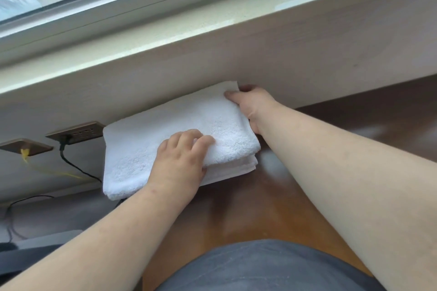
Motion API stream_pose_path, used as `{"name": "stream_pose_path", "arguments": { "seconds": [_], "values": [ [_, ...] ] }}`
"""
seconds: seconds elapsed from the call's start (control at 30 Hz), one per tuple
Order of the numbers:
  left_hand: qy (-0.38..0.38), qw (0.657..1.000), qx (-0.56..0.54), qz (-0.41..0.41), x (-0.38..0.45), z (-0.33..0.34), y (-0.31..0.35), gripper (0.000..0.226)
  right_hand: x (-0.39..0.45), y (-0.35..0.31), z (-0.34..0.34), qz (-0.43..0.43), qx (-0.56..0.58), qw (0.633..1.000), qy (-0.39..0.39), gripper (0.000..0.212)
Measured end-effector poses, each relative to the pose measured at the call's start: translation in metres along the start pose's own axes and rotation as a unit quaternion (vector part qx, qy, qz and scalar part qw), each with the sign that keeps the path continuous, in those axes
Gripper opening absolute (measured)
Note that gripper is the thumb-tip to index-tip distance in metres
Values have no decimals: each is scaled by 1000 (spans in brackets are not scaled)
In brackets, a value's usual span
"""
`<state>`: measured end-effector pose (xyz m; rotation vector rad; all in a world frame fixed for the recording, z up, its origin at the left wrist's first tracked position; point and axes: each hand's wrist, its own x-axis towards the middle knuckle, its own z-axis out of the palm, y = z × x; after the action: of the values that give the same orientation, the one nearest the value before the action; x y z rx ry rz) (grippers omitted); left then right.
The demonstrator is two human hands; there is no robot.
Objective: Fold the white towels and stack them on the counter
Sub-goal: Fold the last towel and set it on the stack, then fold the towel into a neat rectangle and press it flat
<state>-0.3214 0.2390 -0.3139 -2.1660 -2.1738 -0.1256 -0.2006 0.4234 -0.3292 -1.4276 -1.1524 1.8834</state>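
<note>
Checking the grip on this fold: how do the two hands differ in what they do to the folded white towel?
The left hand lies on top of the folded white terry towel, near its front edge, fingers curled into the cloth. The right hand is at the towel's far right corner, thumb on top. Both touch the same towel.

Home desk nook — window sill, wall sockets
</note>
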Motion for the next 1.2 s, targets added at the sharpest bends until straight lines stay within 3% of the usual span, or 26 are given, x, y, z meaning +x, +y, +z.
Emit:
{"name": "stream_pose_path", "arguments": {
  "seconds": [0.1,0.2,0.27,0.37,0.43,0.47,0.53,0.6,0.63,0.7,0.77,0.8,0.87,0.9,0.97,1.07,1.1,1.2],
  "values": [
    [-18,999,-1,-38,-22,1,-25,93,1,5,-1,17,-87,996,-7,49],
    [-31,998,-16,-47,-55,-2,-60,80,5,0,3,2,-128,992,-13,46],
    [-19,993,-55,-107,-72,-3,-83,75,6,0,8,-10,-142,990,18,43],
    [19,923,-159,-349,-76,-3,-108,75,5,5,12,-12,-142,989,46,39],
    [19,872,-222,-435,-74,3,-116,75,-1,2,13,-28,-179,981,66,46],
    [20,863,-235,-447,-74,6,-116,75,-5,0,13,-46,-227,969,85,54],
    [38,853,-240,-461,-77,12,-111,75,-16,-4,18,-109,-367,913,137,67],
    [55,831,-278,-479,-81,17,-108,77,-42,-4,39,-239,-459,843,146,63],
    [61,814,-314,-486,-82,18,-108,77,-57,-1,56,-312,-482,811,112,59],
    [66,789,-366,-489,-80,18,-114,78,-88,14,94,-410,-538,736,-33,55],
    [66,778,-393,-485,-81,15,-122,73,-111,44,126,-425,-635,627,-151,68],
    [72,769,-414,-482,-82,14,-126,68,-117,58,136,-414,-689,570,-170,80],
    [90,737,-470,-477,-87,12,-132,57,-118,80,146,-382,-772,484,-152,96],
    [103,714,-504,-476,-90,12,-134,52,-116,83,147,-381,-786,470,-132,95],
    [138,665,-547,-489,-97,12,-136,46,-111,78,151,-402,-765,492,-109,78],
    [211,620,-508,-560,-108,13,-144,27,-105,62,155,-414,-688,588,-99,51],
    [209,590,-514,-587,-111,13,-145,28,-104,58,155,-405,-672,614,-90,49],
    [96,430,-683,-582,-114,11,-134,45,-103,52,156,-379,-654,652,-65,47]
  ]
}}
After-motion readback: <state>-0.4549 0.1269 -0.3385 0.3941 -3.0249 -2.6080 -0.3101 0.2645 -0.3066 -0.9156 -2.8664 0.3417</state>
